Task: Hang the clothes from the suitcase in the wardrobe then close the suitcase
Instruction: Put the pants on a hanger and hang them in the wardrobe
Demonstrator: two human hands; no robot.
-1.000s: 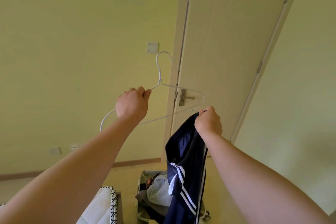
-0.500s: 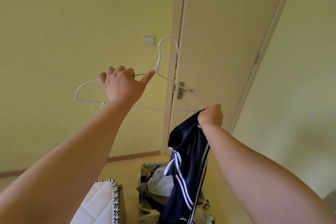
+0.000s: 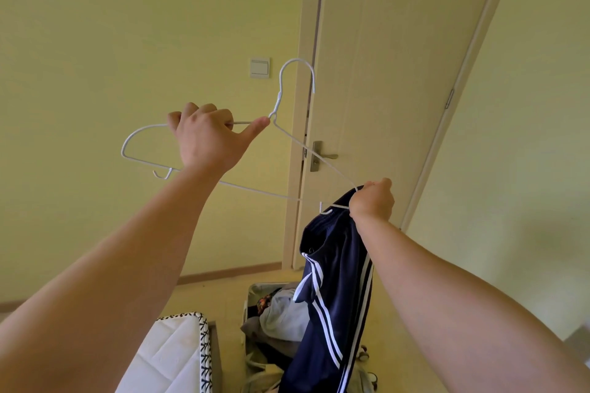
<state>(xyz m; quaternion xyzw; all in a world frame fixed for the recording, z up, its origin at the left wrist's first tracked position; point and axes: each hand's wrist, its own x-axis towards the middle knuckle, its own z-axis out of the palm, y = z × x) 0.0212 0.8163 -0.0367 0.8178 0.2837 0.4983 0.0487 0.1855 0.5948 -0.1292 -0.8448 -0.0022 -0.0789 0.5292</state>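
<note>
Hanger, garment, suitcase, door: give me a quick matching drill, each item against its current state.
Items:
1. hanger
2. garment
3. suitcase
4. door

States:
A. open on the floor, clothes inside
B. gripped by the left hand
C. shut
D. dangling from the right hand

Pairs: 1-B, 2-D, 3-A, 4-C

Hanger and navy garment held up over the open suitcase

A thin white wire hanger (image 3: pixel 223 183) is raised hook-up, tilted down to the right, its right end meeting the top of a navy garment (image 3: pixel 335 281) with white stripes that hangs straight down. Below it the suitcase (image 3: pixel 252 290) lies open on the floor, with a pale blue piece and other crumpled clothes (image 3: pixel 277 313) still inside.
</note>
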